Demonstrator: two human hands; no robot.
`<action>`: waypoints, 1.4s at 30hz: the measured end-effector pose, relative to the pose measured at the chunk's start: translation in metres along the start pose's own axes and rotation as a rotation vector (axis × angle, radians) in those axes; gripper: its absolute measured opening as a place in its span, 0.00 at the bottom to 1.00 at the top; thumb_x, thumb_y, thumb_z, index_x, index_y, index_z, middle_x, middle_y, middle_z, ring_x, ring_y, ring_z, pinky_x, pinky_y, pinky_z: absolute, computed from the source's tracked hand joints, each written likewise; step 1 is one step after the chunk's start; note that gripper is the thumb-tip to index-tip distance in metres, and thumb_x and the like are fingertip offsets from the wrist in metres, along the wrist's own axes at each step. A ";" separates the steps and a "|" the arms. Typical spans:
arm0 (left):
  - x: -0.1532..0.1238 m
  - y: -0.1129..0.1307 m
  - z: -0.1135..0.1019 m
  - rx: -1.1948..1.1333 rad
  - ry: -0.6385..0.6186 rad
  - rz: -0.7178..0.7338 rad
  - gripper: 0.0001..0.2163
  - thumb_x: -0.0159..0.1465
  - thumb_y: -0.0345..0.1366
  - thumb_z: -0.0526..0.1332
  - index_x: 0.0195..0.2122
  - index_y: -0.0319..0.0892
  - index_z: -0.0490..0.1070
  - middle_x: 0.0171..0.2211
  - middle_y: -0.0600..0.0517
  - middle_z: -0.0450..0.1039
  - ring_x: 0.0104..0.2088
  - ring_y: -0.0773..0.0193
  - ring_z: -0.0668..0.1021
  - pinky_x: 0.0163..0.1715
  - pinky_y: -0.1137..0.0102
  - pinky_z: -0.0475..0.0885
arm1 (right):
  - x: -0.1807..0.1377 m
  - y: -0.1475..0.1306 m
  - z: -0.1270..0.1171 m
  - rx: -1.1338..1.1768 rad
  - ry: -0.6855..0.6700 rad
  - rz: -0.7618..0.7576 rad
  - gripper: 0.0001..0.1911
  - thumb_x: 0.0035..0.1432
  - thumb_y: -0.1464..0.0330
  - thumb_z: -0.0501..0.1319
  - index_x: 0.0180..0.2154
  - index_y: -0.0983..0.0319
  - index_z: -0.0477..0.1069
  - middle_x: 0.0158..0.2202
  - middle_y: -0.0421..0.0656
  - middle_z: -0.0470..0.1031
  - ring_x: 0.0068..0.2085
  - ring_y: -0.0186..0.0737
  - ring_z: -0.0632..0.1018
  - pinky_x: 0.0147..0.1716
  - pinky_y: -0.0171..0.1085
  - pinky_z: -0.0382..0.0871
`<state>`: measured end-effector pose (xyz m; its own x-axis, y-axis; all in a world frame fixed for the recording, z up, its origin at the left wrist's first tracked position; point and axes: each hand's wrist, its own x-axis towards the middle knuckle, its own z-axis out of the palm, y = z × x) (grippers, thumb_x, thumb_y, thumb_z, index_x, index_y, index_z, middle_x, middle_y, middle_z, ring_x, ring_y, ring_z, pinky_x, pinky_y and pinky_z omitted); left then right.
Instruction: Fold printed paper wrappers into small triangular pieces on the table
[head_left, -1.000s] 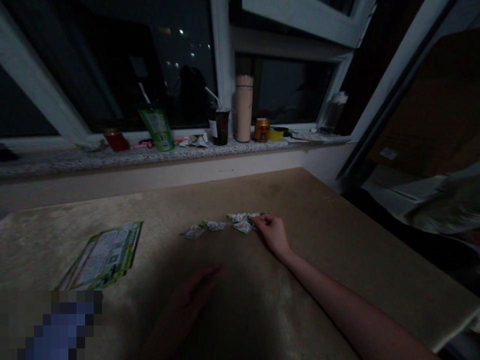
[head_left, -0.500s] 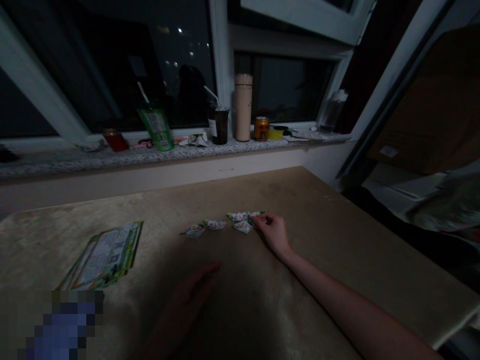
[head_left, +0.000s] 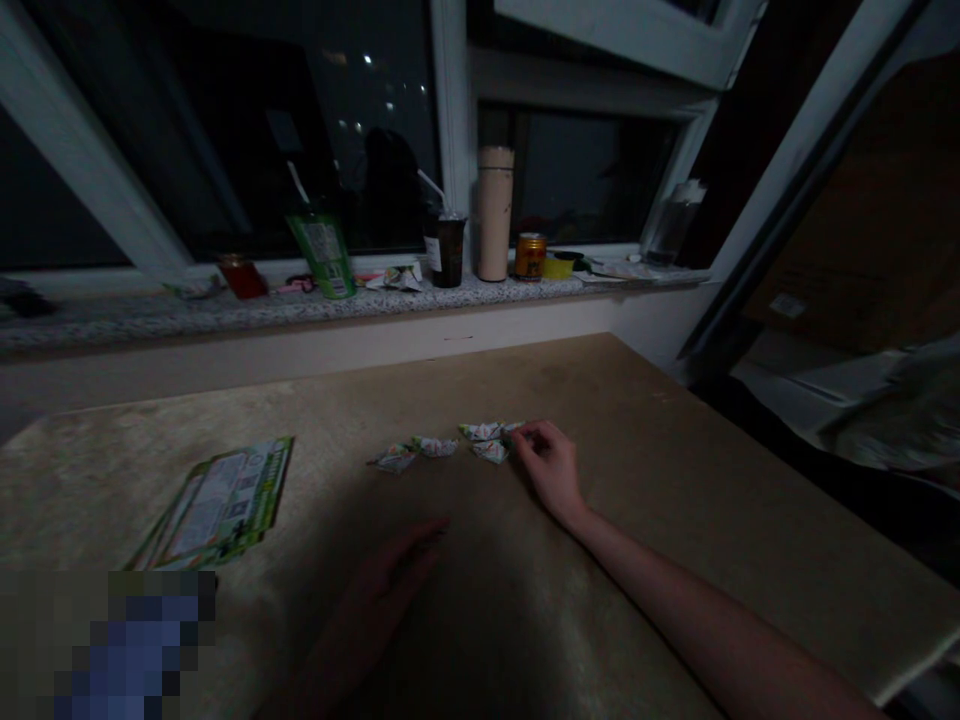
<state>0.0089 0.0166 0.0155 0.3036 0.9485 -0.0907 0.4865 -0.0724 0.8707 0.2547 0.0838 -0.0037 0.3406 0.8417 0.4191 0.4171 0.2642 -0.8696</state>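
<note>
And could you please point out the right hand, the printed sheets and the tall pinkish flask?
Right hand [head_left: 551, 472]: head view, its middle.
Printed sheets [head_left: 219, 503]: head view, top sheet.
Pinkish flask [head_left: 495, 220]: head view, middle of body.

White and green folded papers [head_left: 490, 453], green printed leaflets [head_left: 225, 505], mottled tan tabletop [head_left: 660, 500], speckled grey sill [head_left: 375, 308]

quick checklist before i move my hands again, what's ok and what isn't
1. Right hand at the folded pieces: ok, fingertips at the right end of them.
2. Firm pinch on a piece: cannot tell, the fingers hide the contact.
3. Left hand well lit: not ok, it sits in deep shadow.
4. Folded pieces in one straight line: not ok, one on the right lies in front of another.
5. Stack of printed sheets apart from the pieces: ok, off to the left on the table.
</note>
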 end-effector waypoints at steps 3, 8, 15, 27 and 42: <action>-0.001 0.001 0.000 -0.021 -0.006 -0.007 0.15 0.62 0.43 0.55 0.49 0.51 0.71 0.51 0.54 0.71 0.54 0.55 0.70 0.56 0.57 0.60 | -0.007 -0.009 0.001 -0.029 -0.091 -0.155 0.09 0.56 0.64 0.58 0.30 0.61 0.73 0.28 0.42 0.71 0.28 0.36 0.69 0.28 0.34 0.62; 0.000 0.005 0.001 -0.028 0.004 -0.009 0.16 0.61 0.43 0.55 0.48 0.49 0.72 0.50 0.53 0.72 0.53 0.54 0.71 0.56 0.58 0.60 | -0.017 -0.017 0.004 -0.037 -0.225 -0.289 0.08 0.59 0.65 0.56 0.33 0.59 0.72 0.30 0.43 0.72 0.30 0.38 0.71 0.31 0.35 0.63; 0.000 0.003 0.003 -0.033 -0.002 -0.006 0.15 0.62 0.43 0.55 0.48 0.49 0.72 0.50 0.52 0.73 0.52 0.55 0.71 0.56 0.59 0.61 | -0.019 -0.017 0.004 -0.104 -0.292 -0.329 0.10 0.61 0.65 0.55 0.31 0.60 0.72 0.28 0.42 0.71 0.30 0.37 0.71 0.31 0.34 0.63; -0.003 0.005 0.005 0.046 -0.026 0.068 0.15 0.64 0.39 0.52 0.50 0.45 0.69 0.50 0.51 0.72 0.51 0.58 0.72 0.53 0.62 0.63 | -0.029 -0.022 0.007 -0.123 -0.399 -0.419 0.08 0.62 0.67 0.55 0.31 0.61 0.70 0.28 0.42 0.71 0.30 0.36 0.72 0.30 0.34 0.65; -0.015 0.006 0.000 0.685 0.047 0.408 0.14 0.66 0.31 0.51 0.51 0.45 0.67 0.51 0.51 0.70 0.50 0.62 0.72 0.52 0.65 0.64 | -0.042 -0.038 0.025 -0.219 -0.606 -0.629 0.08 0.62 0.70 0.55 0.42 0.61 0.70 0.41 0.45 0.75 0.44 0.41 0.73 0.45 0.42 0.66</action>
<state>0.0067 0.0020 0.0221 0.5387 0.8172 0.2050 0.7443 -0.5756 0.3386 0.2037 0.0501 0.0050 -0.4821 0.6923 0.5370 0.5489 0.7164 -0.4308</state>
